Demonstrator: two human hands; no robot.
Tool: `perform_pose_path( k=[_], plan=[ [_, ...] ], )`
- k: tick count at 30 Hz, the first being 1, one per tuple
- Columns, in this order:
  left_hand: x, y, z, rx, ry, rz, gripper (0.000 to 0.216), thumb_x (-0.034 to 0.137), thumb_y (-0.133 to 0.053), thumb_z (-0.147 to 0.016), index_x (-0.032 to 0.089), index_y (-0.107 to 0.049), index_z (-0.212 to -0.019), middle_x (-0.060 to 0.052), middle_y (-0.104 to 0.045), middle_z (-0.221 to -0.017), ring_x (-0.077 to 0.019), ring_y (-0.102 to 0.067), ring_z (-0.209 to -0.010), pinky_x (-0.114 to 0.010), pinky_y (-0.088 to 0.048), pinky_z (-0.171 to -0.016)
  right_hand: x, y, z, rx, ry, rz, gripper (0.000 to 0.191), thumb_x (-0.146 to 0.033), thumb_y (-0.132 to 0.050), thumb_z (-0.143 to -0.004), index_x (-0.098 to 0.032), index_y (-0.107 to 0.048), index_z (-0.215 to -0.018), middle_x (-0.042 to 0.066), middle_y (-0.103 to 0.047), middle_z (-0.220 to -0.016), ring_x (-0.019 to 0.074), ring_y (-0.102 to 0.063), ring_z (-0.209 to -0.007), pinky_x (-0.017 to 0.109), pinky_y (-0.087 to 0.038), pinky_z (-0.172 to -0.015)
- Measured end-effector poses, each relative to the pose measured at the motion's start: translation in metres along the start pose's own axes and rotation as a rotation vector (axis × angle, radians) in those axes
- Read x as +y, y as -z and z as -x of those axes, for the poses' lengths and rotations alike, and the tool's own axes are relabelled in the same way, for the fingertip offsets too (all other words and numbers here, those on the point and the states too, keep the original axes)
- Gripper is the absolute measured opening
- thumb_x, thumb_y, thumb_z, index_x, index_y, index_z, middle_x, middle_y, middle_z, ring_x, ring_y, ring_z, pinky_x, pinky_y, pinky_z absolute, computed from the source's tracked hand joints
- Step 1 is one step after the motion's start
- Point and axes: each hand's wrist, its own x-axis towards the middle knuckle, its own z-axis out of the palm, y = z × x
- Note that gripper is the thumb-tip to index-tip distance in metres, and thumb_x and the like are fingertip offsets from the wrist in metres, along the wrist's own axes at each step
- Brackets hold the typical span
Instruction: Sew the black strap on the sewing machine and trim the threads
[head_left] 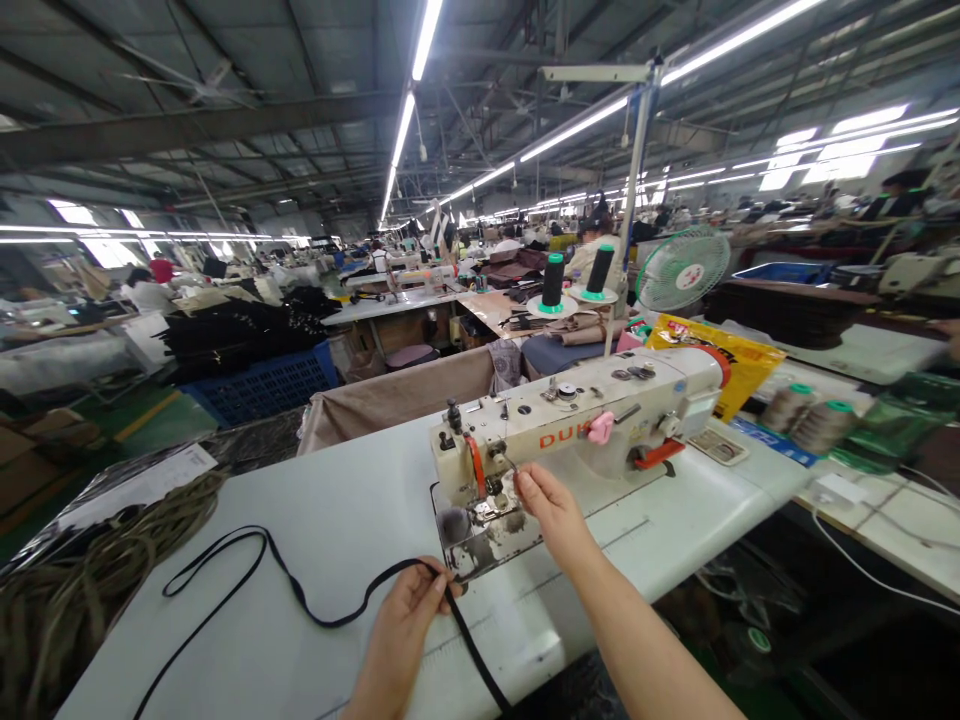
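A long black strap (315, 618) snakes across the pale sewing table (300, 500) and hangs over its front edge. My left hand (412, 605) pinches the strap between thumb and fingers, just in front of the needle plate. Behind it stands a cream industrial sewing machine (517, 430) with red lettering and a pink attachment (600, 428). My right hand (546, 500) is raised at the right of the needle area, its thumb and fingertips pressed together near the machine head. What those fingertips hold, if anything, is too small to make out.
Two black thread cones (553, 283) stand behind the machine, beside a green fan (684, 268). A yellow bag (739, 370) and beige thread cones (823, 432) are at the right. Brown straps (127, 560) are heaped at the left edge, near a blue crate (262, 382).
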Motion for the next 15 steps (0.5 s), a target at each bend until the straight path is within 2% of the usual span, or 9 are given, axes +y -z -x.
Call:
perform_pose_path(
  k=[4, 9, 15],
  plan=[
    [-0.002, 0.000, 0.000, -0.010, -0.009, 0.008, 0.041, 0.060, -0.071, -0.090, 0.020, -0.068, -0.100, -0.009, -0.074, -0.090, -0.0250, -0.066, -0.084, -0.035, -0.051, -0.076, 0.002, 0.000, 0.000, -0.004, -0.015, -0.044, 0.054, -0.074, -0.057, -0.092, -0.022, -0.058, -0.082, -0.003, -0.042, -0.071, 0.0151, -0.038, -0.064, 0.025, -0.034, -0.055],
    [0.005, -0.003, 0.000, -0.008, -0.013, 0.034, 0.046, 0.063, -0.073, -0.085, 0.020, -0.068, -0.098, -0.009, -0.073, -0.087, -0.0256, -0.065, -0.083, -0.035, -0.051, -0.074, -0.007, -0.001, 0.001, -0.010, -0.015, -0.091, 0.052, -0.073, -0.059, -0.092, -0.022, -0.060, -0.085, -0.003, -0.041, -0.072, 0.0151, -0.037, -0.065, 0.025, -0.034, -0.056],
    [0.010, -0.003, 0.003, -0.018, -0.006, 0.022, 0.045, 0.062, -0.070, -0.088, 0.019, -0.067, -0.098, -0.008, -0.073, -0.087, -0.0229, -0.063, -0.081, -0.033, -0.050, -0.075, -0.026, 0.005, 0.001, -0.002, 0.038, -0.006, 0.048, -0.068, -0.062, -0.092, -0.021, -0.059, -0.082, -0.003, -0.042, -0.071, 0.0151, -0.039, -0.067, 0.027, -0.035, -0.061]
  ],
)
